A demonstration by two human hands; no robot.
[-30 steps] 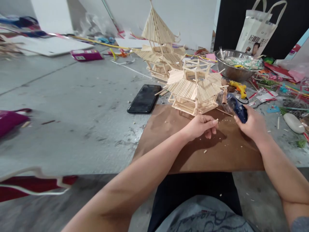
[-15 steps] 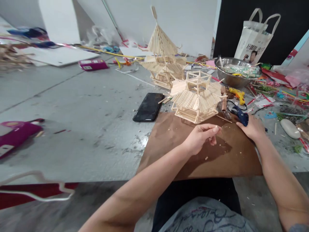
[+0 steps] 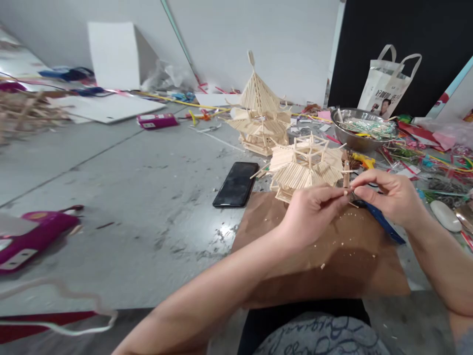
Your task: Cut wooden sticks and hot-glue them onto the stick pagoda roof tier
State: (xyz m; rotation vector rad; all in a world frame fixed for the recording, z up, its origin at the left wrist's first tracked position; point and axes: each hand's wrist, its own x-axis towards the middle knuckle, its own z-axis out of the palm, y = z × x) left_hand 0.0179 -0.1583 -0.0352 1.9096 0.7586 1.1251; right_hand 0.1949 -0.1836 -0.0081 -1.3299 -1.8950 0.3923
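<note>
In front of the stick model my two hands meet, fingertip to fingertip. My left hand [image 3: 312,214] is closed in a pinch, and a tiny pale bit shows at its fingertips. My right hand [image 3: 395,199] also pinches at the same spot; whatever lies between its fingers is too small to make out. Just behind the left hand is the stick model [image 3: 308,172], a many-sided pavilion with a slatted roof and open frame on top. A dark blue tool [image 3: 384,224] lies below my right hand, partly hidden, its kind unclear. Under both hands is a brown mat [image 3: 288,266] with small scraps.
A taller stick pagoda [image 3: 260,111] stands behind. A black phone [image 3: 235,185] lies left of the mat. At right are a metal bowl [image 3: 342,135], a yellow glue gun [image 3: 364,160], a white mouse [image 3: 445,216] and craft litter. A purple box-like object [image 3: 40,239] sits far left.
My right hand has left the dark blue tool and moved left to meet my left hand. The blue tool now lies angled across the mat. The whole view has shifted slightly.
</note>
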